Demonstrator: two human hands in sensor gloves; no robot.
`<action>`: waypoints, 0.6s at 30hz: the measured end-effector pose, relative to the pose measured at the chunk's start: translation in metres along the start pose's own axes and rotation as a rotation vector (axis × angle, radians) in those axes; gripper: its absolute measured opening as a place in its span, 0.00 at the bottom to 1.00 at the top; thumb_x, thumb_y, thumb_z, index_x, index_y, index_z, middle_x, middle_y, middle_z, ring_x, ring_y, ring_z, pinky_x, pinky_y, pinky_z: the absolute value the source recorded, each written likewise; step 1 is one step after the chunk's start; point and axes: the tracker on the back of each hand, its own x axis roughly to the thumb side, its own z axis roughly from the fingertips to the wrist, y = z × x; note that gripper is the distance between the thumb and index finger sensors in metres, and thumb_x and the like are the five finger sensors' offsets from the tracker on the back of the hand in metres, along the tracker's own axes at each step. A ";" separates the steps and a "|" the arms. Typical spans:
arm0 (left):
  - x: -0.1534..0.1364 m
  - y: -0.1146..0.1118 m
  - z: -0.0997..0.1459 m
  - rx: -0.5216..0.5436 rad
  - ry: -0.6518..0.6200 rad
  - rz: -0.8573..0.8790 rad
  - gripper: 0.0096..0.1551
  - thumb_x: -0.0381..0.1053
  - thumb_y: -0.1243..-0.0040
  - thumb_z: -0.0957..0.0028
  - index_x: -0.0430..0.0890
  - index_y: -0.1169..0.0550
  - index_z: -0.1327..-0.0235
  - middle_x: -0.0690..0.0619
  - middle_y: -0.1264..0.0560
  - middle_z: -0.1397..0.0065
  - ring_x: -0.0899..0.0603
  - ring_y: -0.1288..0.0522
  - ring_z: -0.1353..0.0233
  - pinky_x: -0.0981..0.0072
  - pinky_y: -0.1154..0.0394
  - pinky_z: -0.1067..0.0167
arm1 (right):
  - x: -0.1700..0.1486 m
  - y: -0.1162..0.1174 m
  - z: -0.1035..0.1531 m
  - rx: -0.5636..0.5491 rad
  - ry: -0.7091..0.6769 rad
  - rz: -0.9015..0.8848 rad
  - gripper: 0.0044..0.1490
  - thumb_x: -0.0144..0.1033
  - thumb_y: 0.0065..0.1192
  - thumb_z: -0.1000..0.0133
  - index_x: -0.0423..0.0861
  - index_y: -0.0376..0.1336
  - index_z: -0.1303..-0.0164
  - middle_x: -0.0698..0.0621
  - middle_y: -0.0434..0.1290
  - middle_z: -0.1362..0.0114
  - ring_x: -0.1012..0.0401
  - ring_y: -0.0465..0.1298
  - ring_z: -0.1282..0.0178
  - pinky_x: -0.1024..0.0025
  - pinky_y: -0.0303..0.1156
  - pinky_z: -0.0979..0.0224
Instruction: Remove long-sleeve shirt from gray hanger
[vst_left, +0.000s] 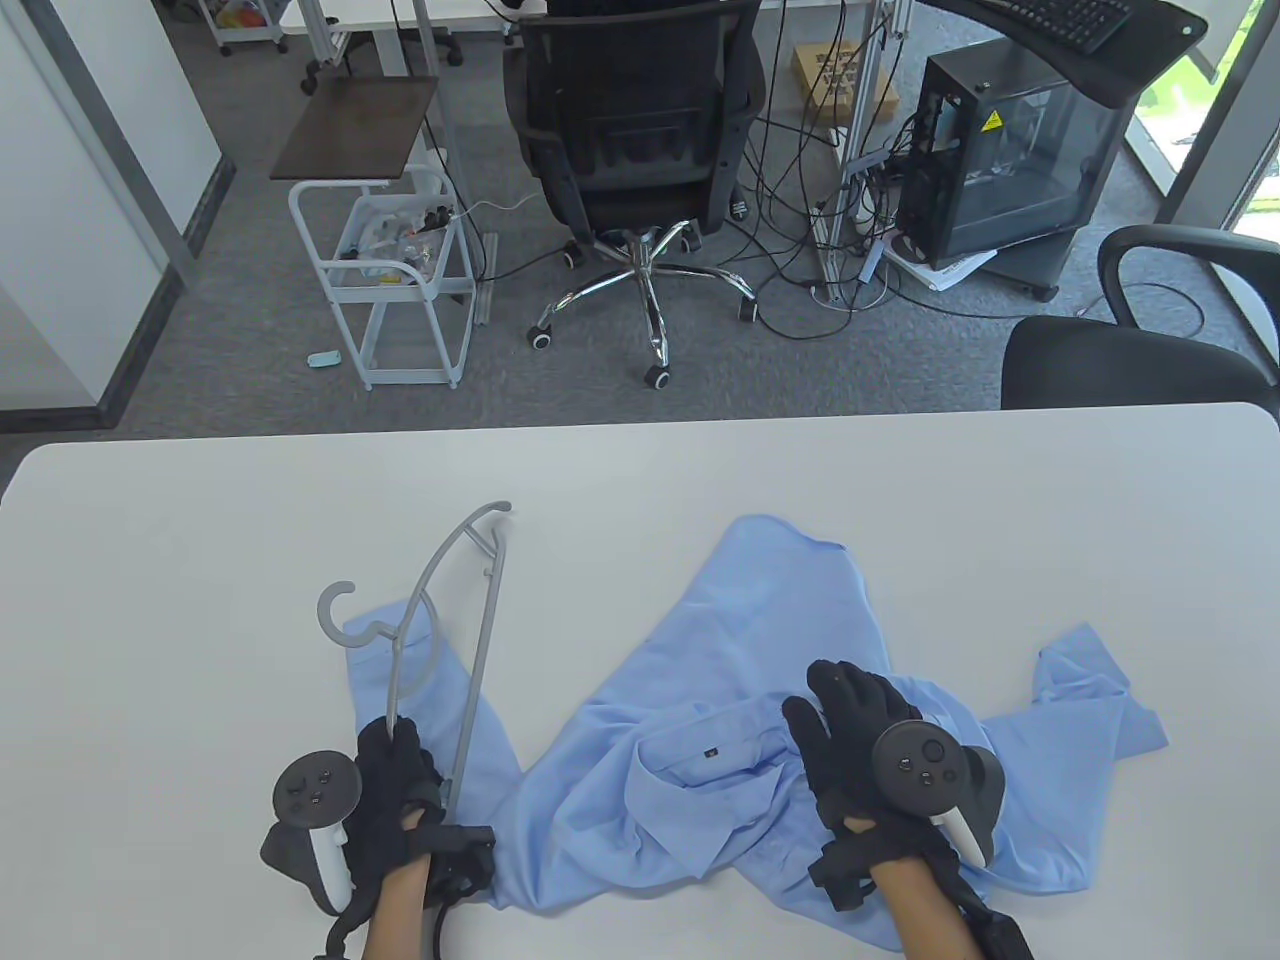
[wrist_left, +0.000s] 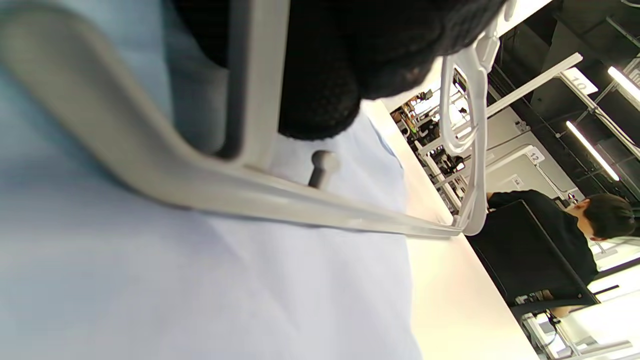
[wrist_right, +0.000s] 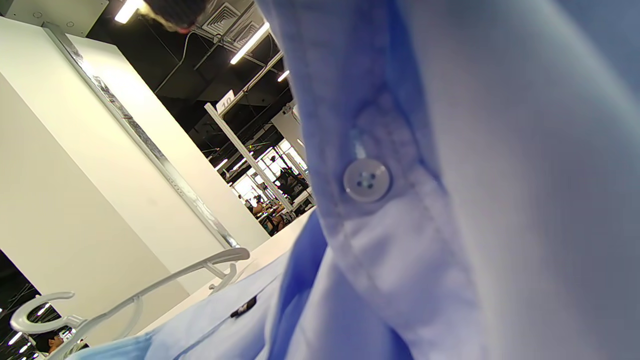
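Left hand (vst_left: 395, 790) is gripping the lower end of the slim gray plastic hanger (vst_left: 450, 640), fingers wrapped round where arm and crossbar meet; right hand (vst_left: 860, 740) is lying flat, fingers spread, pressing on the light blue long-sleeve button-up cotton shirt (vst_left: 720, 720) near the collar, gripping nothing. Shirt is lying crumpled on the white counter (vst_left: 640, 480), mostly at 3 o'clock of the hanger; one sleeve is trailing toward 9 o'clock under the hanger, whose hook and far arm are already bare. Step in hand looks like the final pull-out: keep the right palm pinning the cloth, draw the hanger away toward 10 o'clock, lifting slightly so the crossbar isn't snagging the sleeve. Left wrist view is showing what the table view isn't: hanger frame (wrist_left: 300, 200) close up with blue fabric beneath it and a small peg on the bar that could catch cloth. Right wrist view is giving a shirt button (wrist_right: 366, 180) close up, hanger (wrist_right: 150, 290) far at 8 o'clock.
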 end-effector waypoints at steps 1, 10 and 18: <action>-0.001 0.000 -0.001 0.000 0.003 0.000 0.28 0.63 0.47 0.41 0.53 0.26 0.32 0.65 0.20 0.58 0.55 0.15 0.52 0.55 0.29 0.30 | 0.000 0.000 0.000 0.001 0.001 0.000 0.46 0.57 0.49 0.32 0.34 0.55 0.16 0.27 0.57 0.17 0.22 0.51 0.21 0.17 0.40 0.32; -0.006 -0.001 -0.006 0.002 0.087 -0.029 0.29 0.61 0.51 0.39 0.52 0.30 0.27 0.47 0.40 0.25 0.33 0.50 0.20 0.32 0.61 0.25 | -0.001 0.001 0.000 0.006 0.003 -0.005 0.46 0.56 0.49 0.32 0.33 0.55 0.16 0.26 0.57 0.18 0.22 0.51 0.21 0.17 0.40 0.32; -0.016 -0.002 -0.015 -0.070 0.194 -0.055 0.30 0.56 0.53 0.38 0.48 0.36 0.24 0.48 0.58 0.16 0.36 0.68 0.17 0.39 0.71 0.25 | -0.001 0.001 -0.001 0.014 0.005 -0.015 0.46 0.57 0.49 0.32 0.33 0.55 0.16 0.26 0.56 0.17 0.22 0.51 0.21 0.17 0.40 0.32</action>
